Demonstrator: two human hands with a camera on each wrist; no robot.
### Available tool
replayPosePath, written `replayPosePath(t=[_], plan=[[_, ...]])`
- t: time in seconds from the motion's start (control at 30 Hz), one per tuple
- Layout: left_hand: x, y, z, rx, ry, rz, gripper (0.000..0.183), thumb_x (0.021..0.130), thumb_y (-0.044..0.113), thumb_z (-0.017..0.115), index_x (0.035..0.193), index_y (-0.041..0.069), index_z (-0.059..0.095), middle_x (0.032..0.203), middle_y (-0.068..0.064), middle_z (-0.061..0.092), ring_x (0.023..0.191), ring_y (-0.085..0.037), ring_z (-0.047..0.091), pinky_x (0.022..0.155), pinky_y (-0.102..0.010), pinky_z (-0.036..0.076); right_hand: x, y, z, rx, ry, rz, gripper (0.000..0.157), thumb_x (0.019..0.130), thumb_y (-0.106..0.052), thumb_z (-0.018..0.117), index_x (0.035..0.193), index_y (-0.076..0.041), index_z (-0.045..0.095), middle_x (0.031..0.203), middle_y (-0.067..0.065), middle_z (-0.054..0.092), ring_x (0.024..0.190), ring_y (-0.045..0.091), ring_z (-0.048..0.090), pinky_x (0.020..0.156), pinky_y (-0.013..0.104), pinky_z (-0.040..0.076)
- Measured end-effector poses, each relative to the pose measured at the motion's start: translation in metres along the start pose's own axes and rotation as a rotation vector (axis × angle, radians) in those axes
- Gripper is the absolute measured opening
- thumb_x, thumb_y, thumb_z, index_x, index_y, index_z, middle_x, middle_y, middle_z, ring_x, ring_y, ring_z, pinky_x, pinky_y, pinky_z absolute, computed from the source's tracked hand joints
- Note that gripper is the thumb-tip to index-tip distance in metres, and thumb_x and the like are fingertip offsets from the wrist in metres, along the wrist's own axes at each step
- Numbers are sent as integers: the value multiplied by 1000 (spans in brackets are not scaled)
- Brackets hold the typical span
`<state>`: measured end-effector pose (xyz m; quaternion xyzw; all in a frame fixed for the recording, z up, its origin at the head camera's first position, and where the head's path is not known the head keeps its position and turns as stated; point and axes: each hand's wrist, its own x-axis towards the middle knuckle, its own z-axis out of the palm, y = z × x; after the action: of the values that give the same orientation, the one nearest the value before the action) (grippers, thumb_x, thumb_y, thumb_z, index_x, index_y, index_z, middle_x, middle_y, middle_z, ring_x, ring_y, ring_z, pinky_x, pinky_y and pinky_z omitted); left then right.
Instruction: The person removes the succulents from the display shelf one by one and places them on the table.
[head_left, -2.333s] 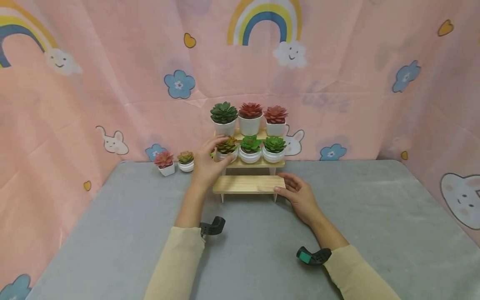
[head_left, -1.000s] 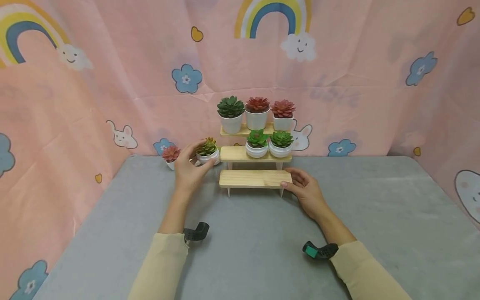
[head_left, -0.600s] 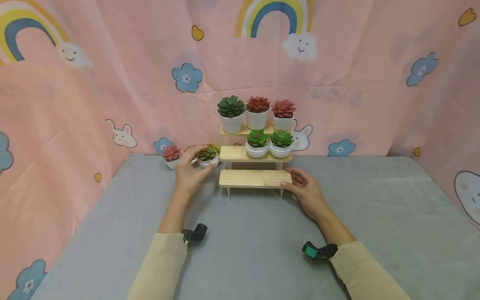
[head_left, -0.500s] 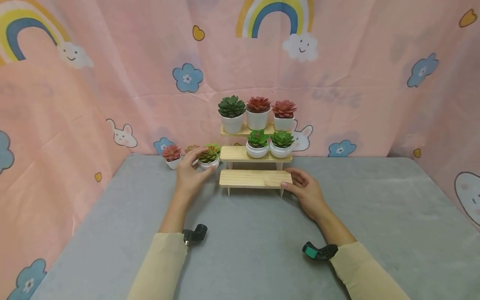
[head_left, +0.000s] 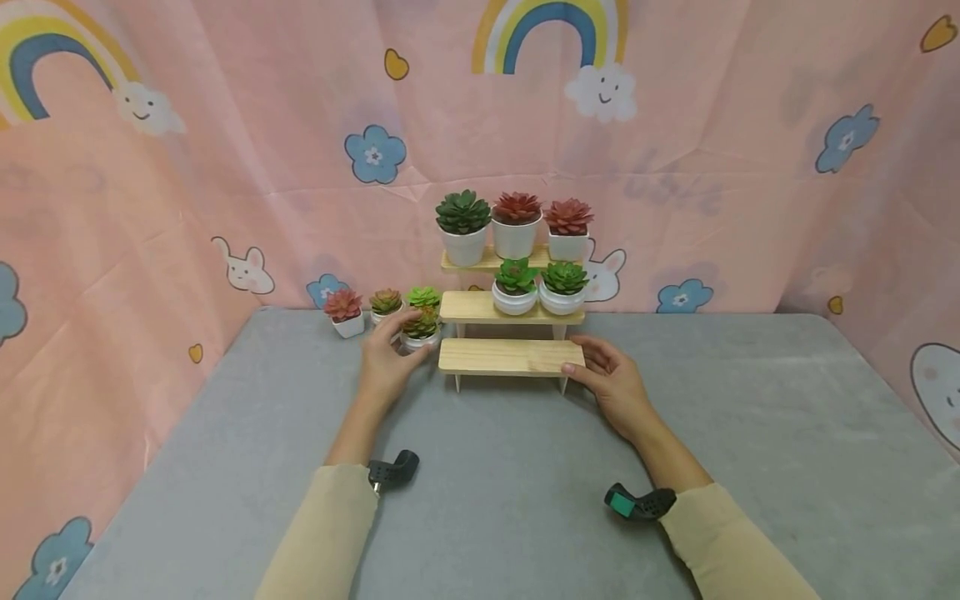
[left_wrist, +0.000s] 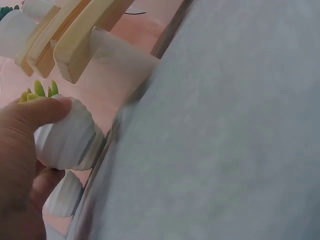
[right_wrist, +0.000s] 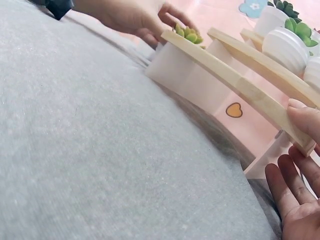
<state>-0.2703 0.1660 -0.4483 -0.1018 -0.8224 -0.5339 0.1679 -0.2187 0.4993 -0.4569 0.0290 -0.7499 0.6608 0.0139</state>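
Nearest: beige sleeves (head_left: 322, 525), blk wrist units (head_left: 639, 502). R hand (head_left: 613, 387) pinches R end of bottom step (head_left: 510, 357), thumb on top, fingers below. L hand (head_left: 386, 365) part-closed, thumb + fingers round wht pot w/ yel-grn succulent (head_left: 421, 327), just L of stand; can't tell if base touches grey table (head_left: 495, 483). Behind it, lime-grn plant (head_left: 424, 297); brownish plant (head_left: 386, 303), then sm. red plant (head_left: 344, 312) farther L. Mid step (head_left: 467, 307): 2 grn plants (head_left: 564, 287), R side. Top step (head_left: 489, 262): 3 pots (head_left: 514, 237), 1 grn, 2 red. Pink cloth (head_left: 675, 92) at back.

Pink patterned backdrop (head_left: 690, 92), grey tabletop (head_left: 510, 492)
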Motion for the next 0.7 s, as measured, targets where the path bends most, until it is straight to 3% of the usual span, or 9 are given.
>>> replayPosePath(t=[0.17, 0.7], plan=[[-2, -7, 5, 34, -30, 0, 50, 82, 1, 81, 129, 9, 66, 143, -11, 59, 137, -32, 54, 108, -51, 50, 0, 0, 0, 6, 1, 1, 58, 95, -12, 70, 145, 3, 46, 147, 26, 50, 111, -6, 58, 89, 9, 51], [-3, -10, 7, 13, -44, -16, 55, 80, -3, 80, 131, 6, 61, 136, -15, 58, 134, -32, 53, 110, -52, 48, -1, -1, 1, 5, 0, 1, 58, 96, -12, 70, 145, 4, 45, 149, 26, 49, 111, -7, 58, 91, 9, 51]])
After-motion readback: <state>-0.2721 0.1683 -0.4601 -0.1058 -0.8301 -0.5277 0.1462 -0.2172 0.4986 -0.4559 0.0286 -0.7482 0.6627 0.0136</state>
